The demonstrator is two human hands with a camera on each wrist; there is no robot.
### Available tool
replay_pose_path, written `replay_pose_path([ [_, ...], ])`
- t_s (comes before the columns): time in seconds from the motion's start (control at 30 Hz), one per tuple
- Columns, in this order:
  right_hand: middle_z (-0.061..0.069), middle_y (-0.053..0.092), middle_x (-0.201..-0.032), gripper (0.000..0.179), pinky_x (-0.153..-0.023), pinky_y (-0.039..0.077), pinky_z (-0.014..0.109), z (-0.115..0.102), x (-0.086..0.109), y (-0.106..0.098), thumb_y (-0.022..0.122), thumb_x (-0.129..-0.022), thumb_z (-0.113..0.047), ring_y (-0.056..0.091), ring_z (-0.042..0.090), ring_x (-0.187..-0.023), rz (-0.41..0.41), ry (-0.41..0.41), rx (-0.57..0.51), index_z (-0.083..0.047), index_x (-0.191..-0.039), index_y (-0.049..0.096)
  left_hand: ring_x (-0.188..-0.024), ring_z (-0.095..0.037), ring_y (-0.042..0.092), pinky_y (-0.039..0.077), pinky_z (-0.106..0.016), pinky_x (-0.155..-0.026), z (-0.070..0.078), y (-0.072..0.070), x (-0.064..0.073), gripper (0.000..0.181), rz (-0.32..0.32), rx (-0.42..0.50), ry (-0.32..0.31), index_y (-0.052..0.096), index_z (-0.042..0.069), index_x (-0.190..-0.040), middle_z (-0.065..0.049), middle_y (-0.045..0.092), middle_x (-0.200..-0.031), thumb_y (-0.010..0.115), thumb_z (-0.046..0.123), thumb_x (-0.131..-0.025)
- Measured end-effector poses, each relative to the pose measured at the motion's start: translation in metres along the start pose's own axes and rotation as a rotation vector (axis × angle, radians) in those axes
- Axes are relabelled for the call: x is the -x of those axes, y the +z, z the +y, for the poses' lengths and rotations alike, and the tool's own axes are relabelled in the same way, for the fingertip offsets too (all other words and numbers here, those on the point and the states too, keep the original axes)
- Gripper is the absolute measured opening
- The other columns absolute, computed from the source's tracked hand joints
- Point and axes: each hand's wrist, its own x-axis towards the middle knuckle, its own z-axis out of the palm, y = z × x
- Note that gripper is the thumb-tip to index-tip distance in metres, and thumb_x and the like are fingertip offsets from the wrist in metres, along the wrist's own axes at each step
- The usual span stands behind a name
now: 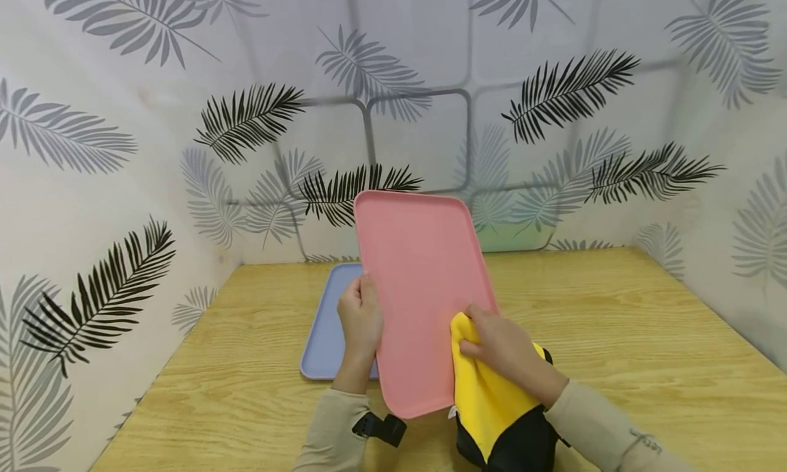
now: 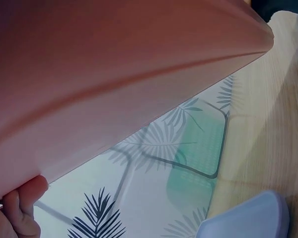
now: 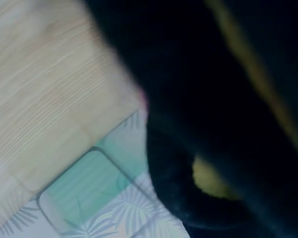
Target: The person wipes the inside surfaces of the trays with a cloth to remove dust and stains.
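A pink rectangular tray (image 1: 421,274) is held up and tilted over the table, its inner face toward the head camera. My left hand (image 1: 361,318) grips its left long edge; in the left wrist view the fingers (image 2: 32,196) bend at the tray's rim. With my right hand (image 1: 507,345) I hold a yellow and black cloth (image 1: 486,390) against the lower right part of the tray. The cloth hangs down below that hand, its black side folded outward. In the right wrist view the dark cloth (image 3: 188,109) fills much of the picture and hides the right hand.
A blue-lavender tray (image 1: 326,332) lies on the wooden table (image 1: 246,363), behind the left hand and partly covered by the pink tray. A curtain with a leaf print (image 1: 418,62) stands along the table's back and sides.
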Motion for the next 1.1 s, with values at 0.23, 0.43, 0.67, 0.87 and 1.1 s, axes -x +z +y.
replay_pose_path([
  [0.23, 0.0, 0.039, -0.063, 0.029, -0.047, 0.03, 0.027, 0.019, 0.002, 0.002, 0.063, -0.074, -0.014, 0.038, 0.015, -0.052, -0.05, 0.062, 0.006, -0.005, -0.094, 0.045, -0.046, -0.009, 0.032, 0.024, -0.024, -0.041, 0.001, -0.003, -0.003, 0.034, 0.002, -0.006, 0.021, 0.051, -0.003, -0.063, 0.004, 0.033, -0.05, 0.042, 0.011, -0.092],
  [0.43, 0.002, 0.046, -0.069, 0.033, -0.051, 0.034, 0.029, 0.037, 0.005, 0.005, 0.065, -0.075, -0.016, 0.041, 0.016, -0.057, -0.082, 0.106, 0.044, -0.003, -0.099, 0.047, -0.047, -0.009, 0.033, 0.025, -0.024, -0.041, 0.002, -0.004, -0.004, 0.033, -0.002, -0.009, 0.028, 0.052, -0.004, -0.065, 0.004, 0.035, -0.051, 0.042, 0.012, -0.092],
  [0.67, 0.002, 0.048, -0.071, 0.035, -0.052, 0.034, 0.03, 0.045, 0.006, 0.006, 0.065, -0.076, -0.017, 0.042, 0.016, -0.059, -0.1, 0.1, 0.011, -0.002, -0.102, 0.047, -0.049, -0.01, 0.035, 0.027, -0.025, -0.043, 0.002, -0.003, -0.003, 0.033, -0.001, -0.006, 0.019, 0.052, -0.003, -0.064, 0.003, 0.036, -0.052, 0.043, 0.011, -0.092],
  [0.87, 0.002, 0.052, -0.077, 0.037, -0.056, 0.035, 0.03, 0.048, 0.006, 0.0, 0.067, -0.077, -0.019, 0.043, 0.016, -0.062, -0.116, 0.101, -0.033, -0.002, -0.105, 0.051, -0.048, -0.01, 0.034, 0.027, -0.025, -0.043, -0.001, -0.001, -0.001, 0.031, -0.013, 0.002, 0.0, 0.052, -0.002, -0.066, 0.004, 0.035, -0.051, 0.043, 0.011, -0.092],
  [1.1, 0.003, 0.054, -0.077, 0.034, -0.055, 0.036, 0.03, 0.047, 0.002, -0.02, 0.066, -0.076, -0.018, 0.044, 0.016, -0.061, -0.088, 0.087, -0.079, -0.001, -0.102, 0.053, -0.047, -0.011, 0.034, 0.027, -0.025, -0.043, -0.006, 0.001, 0.0, 0.033, -0.027, 0.002, -0.025, 0.051, -0.002, -0.064, 0.003, 0.035, -0.051, 0.043, 0.011, -0.093],
])
